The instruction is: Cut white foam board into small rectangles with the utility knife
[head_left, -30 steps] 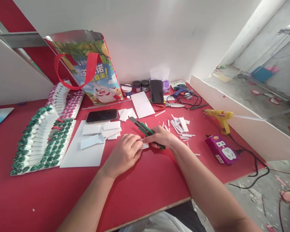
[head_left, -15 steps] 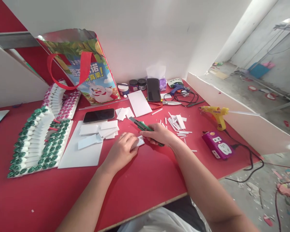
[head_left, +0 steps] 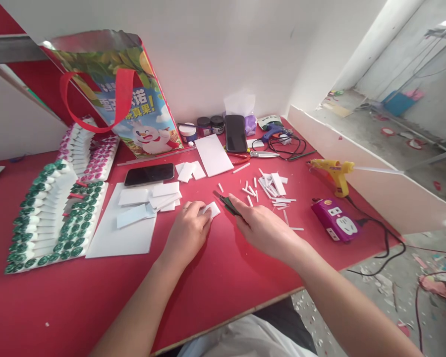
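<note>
My left hand (head_left: 191,226) is closed on a small white foam board piece (head_left: 213,209), keeping it on the red table (head_left: 215,297). In my right hand (head_left: 262,223) is a green utility knife (head_left: 230,205), its blade pointing up and left, just right of the piece. Cut white strips (head_left: 250,191) lie scattered beyond my right hand, beside a pile of small white pieces (head_left: 273,184). Left of my left hand, more white rectangles (head_left: 136,197) rest on a larger white board (head_left: 122,243).
A black phone (head_left: 149,174) lies behind the rectangles; another phone (head_left: 235,134) leans at the back. Scissors (head_left: 263,154), a yellow glue gun (head_left: 334,172) and a purple power socket (head_left: 334,220) are to the right. Green-and-white decorated panels (head_left: 74,240) and a printed bag (head_left: 144,114) stand left.
My right hand has moved right and slightly down with the knife, away from my left hand. The knife now points lower, and the white piece has turned a little under my left fingers.
</note>
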`<state>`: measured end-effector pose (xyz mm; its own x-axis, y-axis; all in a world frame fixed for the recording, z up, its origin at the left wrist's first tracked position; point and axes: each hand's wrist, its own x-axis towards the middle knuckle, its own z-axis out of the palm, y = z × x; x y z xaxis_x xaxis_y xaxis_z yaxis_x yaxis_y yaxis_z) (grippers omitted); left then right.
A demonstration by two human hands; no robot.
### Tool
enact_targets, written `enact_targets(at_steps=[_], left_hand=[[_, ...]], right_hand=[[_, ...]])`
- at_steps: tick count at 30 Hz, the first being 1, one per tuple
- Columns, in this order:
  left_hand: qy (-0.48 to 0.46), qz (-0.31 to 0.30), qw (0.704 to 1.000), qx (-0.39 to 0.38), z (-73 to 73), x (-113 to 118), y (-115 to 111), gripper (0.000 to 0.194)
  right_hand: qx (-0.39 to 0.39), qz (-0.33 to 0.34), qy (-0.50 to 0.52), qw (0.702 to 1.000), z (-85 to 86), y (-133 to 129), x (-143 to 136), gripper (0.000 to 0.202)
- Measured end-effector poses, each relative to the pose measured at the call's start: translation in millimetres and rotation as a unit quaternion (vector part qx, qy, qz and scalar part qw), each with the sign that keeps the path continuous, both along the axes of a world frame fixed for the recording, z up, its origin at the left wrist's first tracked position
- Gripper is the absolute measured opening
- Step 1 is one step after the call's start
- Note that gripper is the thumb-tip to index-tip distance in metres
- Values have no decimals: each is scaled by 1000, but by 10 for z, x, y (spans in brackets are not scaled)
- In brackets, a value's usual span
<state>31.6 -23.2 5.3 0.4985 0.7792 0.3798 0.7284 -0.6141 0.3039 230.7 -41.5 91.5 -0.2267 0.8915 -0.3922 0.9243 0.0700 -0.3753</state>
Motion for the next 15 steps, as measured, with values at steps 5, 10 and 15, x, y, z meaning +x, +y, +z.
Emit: enact_targets(at_steps=[5,10,15], left_hand=[[49,2,998,25,15,22,-10,24],[67,1,998,20,33,18,-23,23],[82,8,997,5,35,19,-30,26]], right_hand=[[-7,37,-44,998,26,-52,-57,61],[-9,36,-61,997,30,-71,-118,60],[8,53,-95,994,15,-80,-167,60]])
